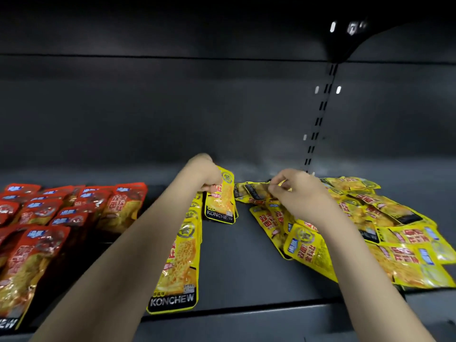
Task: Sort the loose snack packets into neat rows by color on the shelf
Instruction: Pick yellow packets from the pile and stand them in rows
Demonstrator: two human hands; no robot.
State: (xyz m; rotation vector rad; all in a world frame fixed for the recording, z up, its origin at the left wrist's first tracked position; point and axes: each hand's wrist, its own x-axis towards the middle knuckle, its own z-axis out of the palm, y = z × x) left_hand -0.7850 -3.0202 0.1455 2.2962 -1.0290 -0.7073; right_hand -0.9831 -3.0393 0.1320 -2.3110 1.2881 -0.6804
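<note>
Red rows (61,218) done | yellow row (182,255) partial | my left hand (206,176) grips yellow packet (220,201) | right hand (296,191) pinches from loose pile (370,230), I judge.

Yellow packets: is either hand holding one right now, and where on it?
The left hand grips a small stack of yellow packets at its upper left edge. The right hand pinches a packet in the loose pile; where cannot be told.

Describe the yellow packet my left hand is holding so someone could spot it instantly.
On the dark grey metal shelf, between the red rows and the loose yellow pile, find the left hand. It pinches a yellow foil packet, the only one lifted upright.
</note>
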